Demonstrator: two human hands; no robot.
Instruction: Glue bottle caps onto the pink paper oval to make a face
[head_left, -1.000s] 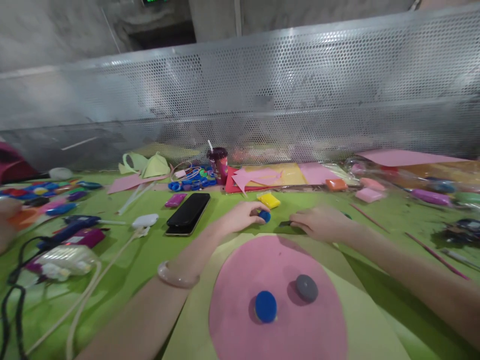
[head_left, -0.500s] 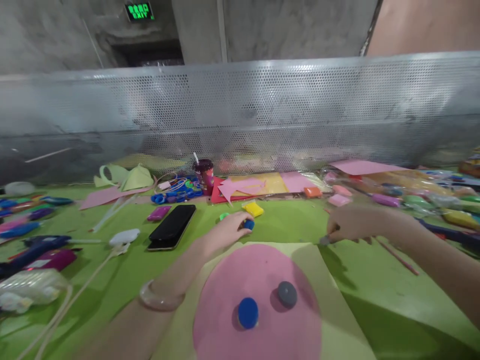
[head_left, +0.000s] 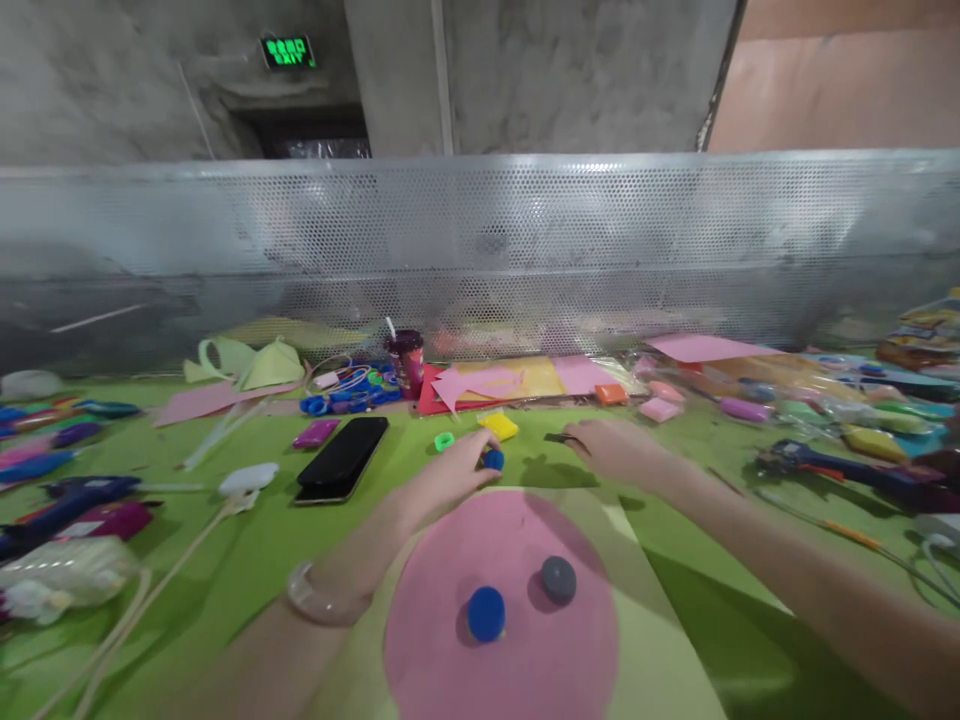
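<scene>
My left hand is closed around a blue bottle cap, just beyond the top edge of a pink paper circle. To its right, my right hand pinches a small dark grey piece that points left; its exact kind is unclear. On the circle lie a second blue bottle cap and a grey cap, apart from each other. The circle rests on a pale yellow sheet. A green ring-shaped cap and a yellow packet sit close to my left hand.
A black phone and a purple packet lie left. Behind stand a dark red cup with a straw, blue scissors and coloured paper. Glue guns and cords flank both sides. A perforated metal panel closes the back.
My right hand has moved left with the small grey piece, nearer to my left hand. My left hand still holds the blue bottle cap. The view has tilted slightly.
</scene>
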